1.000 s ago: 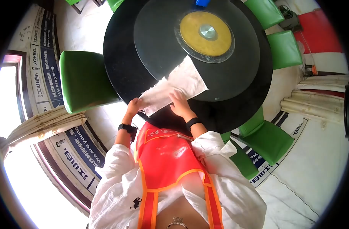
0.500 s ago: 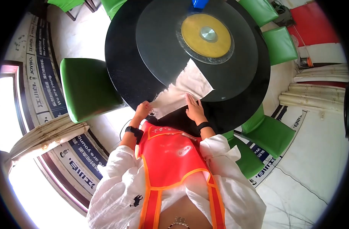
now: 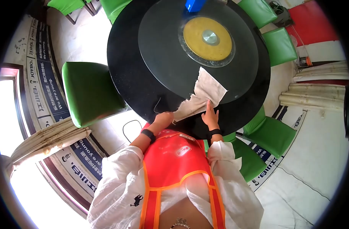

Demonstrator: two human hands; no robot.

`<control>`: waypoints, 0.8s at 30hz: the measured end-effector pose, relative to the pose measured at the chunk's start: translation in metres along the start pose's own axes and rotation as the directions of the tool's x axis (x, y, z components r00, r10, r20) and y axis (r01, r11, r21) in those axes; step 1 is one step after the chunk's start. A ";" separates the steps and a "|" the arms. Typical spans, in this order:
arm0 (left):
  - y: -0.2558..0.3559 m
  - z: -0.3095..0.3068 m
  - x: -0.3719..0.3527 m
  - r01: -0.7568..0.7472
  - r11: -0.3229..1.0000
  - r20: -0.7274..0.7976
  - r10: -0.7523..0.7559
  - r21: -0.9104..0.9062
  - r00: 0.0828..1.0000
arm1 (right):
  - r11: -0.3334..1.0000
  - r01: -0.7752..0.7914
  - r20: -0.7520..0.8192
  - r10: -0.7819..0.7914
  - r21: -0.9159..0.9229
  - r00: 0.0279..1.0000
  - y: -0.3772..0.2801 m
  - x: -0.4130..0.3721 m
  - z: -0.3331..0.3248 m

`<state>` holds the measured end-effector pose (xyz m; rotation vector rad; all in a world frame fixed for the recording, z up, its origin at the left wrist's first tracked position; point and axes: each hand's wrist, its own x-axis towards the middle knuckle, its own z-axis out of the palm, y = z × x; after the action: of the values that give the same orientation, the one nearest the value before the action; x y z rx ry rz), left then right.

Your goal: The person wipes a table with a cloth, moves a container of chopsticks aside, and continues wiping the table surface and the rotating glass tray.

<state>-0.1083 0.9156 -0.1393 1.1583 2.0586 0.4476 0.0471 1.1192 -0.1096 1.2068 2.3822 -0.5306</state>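
A frayed off-white cloth (image 3: 200,95) lies wrinkled across the near side of the round black table (image 3: 138,86), partly over its raised turntable (image 3: 159,49). My left hand (image 3: 165,119) is closed on the left end of the cloth by the table's near edge. My right hand (image 3: 210,116) has its fingers apart, with the fingertips resting on the lower right part of the cloth. A thin loose thread (image 3: 157,105) shows just above my left hand.
The turntable has a yellow disc (image 3: 193,34) at its centre and a blue box (image 3: 194,5) at its far side. Green chairs (image 3: 88,93) surround the table, one close on the left and others (image 3: 272,133) on the right. A cable loop (image 3: 124,128) lies on the floor.
Both hands and the cloth have moved to the right along the table's near edge. The cloth is more bunched, and a loose thread now shows near my left hand.
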 end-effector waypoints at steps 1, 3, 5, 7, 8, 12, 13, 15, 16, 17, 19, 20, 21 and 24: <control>0.000 0.001 0.001 0.000 1.000 -0.001 0.000 0.001 1.000 | 1.000 0.001 -0.001 -0.001 0.000 1.000 0.006 0.002 -0.003; 0.000 -0.001 0.004 0.010 0.998 -0.129 -0.018 -0.064 0.991 | 0.998 -0.063 0.034 0.063 -0.003 0.997 0.017 0.005 -0.010; -0.002 0.004 0.011 -0.015 0.997 -0.170 0.001 -0.081 0.985 | 0.991 -0.105 0.127 0.093 0.087 0.987 0.028 0.009 -0.021; 0.002 0.004 0.010 -0.035 0.995 -0.209 0.014 -0.097 0.978 | 0.927 -0.096 0.125 0.054 0.363 0.991 0.051 0.022 -0.011; 0.009 0.003 0.009 0.017 0.997 -0.183 -0.032 -0.080 0.983 | 0.942 -0.016 0.037 0.004 0.337 0.999 0.064 0.030 -0.002; 0.029 -0.005 0.002 0.172 0.982 -0.098 -0.180 -0.077 0.979 | 0.958 -0.013 -0.103 0.044 0.286 0.994 0.083 0.044 -0.007; 0.031 -0.003 0.001 0.173 0.983 -0.097 -0.178 -0.064 0.979 | 0.954 -0.014 -0.103 0.046 0.298 0.994 0.098 0.056 0.004; 0.032 0.001 -0.002 0.214 0.974 -0.131 -0.222 -0.069 0.966 | 0.977 0.096 -0.411 -0.009 0.191 0.912 0.108 0.075 0.018; 0.032 0.004 -0.003 0.222 0.973 -0.133 -0.228 -0.061 0.965 | 0.923 0.133 -0.466 0.055 0.360 0.883 0.107 0.080 0.018; 0.031 0.007 -0.005 0.236 0.969 -0.131 -0.244 -0.073 0.961 | 0.920 0.139 -0.461 0.049 0.366 0.886 0.106 0.081 0.020; 0.029 0.014 -0.007 0.261 0.961 -0.144 -0.272 -0.090 0.952 | 0.668 -0.073 -0.360 0.486 0.741 0.796 0.098 0.085 0.013; 0.029 0.017 -0.009 0.295 0.951 -0.148 -0.305 -0.088 0.941 | 0.563 -0.034 -0.286 0.469 0.826 0.836 0.108 0.090 0.014; 0.030 0.020 -0.011 0.326 0.941 -0.152 -0.336 -0.086 0.930 | 0.565 -0.024 -0.289 0.457 0.825 0.841 0.109 0.099 0.027; 0.037 0.022 -0.013 0.430 0.902 -0.088 -0.432 -0.049 0.897 | 0.190 0.006 -0.125 0.626 0.982 0.770 0.117 0.141 0.082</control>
<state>-0.0655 0.9233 -0.1263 0.6390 2.3032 0.3155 0.0836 1.2356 -0.2694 2.6281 1.8311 -1.9263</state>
